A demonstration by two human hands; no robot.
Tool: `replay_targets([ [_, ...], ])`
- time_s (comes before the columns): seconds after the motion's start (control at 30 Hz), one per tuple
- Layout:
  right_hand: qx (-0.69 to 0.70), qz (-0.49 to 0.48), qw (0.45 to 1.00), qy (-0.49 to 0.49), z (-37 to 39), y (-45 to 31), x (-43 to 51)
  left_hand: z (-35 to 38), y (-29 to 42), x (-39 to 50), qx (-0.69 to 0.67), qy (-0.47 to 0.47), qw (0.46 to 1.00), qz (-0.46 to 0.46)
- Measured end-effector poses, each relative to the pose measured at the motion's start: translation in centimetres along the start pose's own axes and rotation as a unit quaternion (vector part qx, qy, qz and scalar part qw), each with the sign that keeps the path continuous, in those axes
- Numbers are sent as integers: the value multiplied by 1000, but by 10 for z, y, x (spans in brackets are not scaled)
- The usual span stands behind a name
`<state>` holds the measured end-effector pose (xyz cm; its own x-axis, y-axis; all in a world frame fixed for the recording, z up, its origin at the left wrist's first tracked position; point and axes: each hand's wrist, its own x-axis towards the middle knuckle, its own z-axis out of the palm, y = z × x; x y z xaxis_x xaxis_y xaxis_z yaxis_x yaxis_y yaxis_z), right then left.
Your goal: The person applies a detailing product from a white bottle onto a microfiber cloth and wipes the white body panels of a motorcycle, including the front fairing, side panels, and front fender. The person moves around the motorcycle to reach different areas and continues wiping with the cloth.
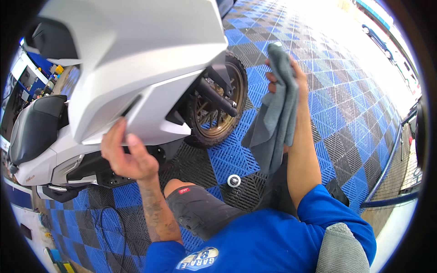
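Observation:
A white scooter's body panel (136, 65) fills the upper left. My left hand (128, 150) is beside the panel's lower edge, near a dark slot, fingers slightly curled and nothing seen in it; whether the fingertips touch the panel I cannot tell. My right hand (286, 76) holds a bunched grey microfiber cloth (281, 112), which hangs down along the forearm. The front wheel (222, 105), with bronze-coloured rim and black tyre, stands between my hands. A second grey towel (341, 249) lies over my shoulder at the lower right.
A small white round container (234, 181) stands on the blue and black grid-tile floor (341, 102). Dark cable or hose (124, 235) lies coiled at the lower left. The scooter's black seat (39, 126) is at the left. A metal-framed mesh barrier (389, 170) borders the right side.

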<state>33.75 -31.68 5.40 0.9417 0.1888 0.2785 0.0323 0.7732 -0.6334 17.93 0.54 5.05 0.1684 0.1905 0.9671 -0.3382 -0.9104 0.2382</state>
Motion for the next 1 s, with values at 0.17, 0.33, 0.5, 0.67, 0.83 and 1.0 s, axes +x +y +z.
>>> replay_targets([
  [0.17, 50, 127, 985, 107, -62, 31, 24, 12, -1, 2, -15, 79, 991, -106],
  [0.33, 98, 178, 979, 21, -90, 45, 63, 8, -19, 3, 57, 186, 976, -102],
  [0.5, 155, 292, 943, -38, -132, 65, 112, 12, -5, 8, 21, 248, 954, -168],
  [0.67, 151, 312, 935, -71, -158, 83, 155, 16, 1, 15, -45, 280, 931, -231],
  [0.83, 23, 213, 973, -81, -158, 56, 180, 44, 16, 28, 102, 269, 934, -214],
  [1.0, -143, 148, 974, -97, -157, 35, 217, 24, 8, 13, 472, 96, 873, -78],
])
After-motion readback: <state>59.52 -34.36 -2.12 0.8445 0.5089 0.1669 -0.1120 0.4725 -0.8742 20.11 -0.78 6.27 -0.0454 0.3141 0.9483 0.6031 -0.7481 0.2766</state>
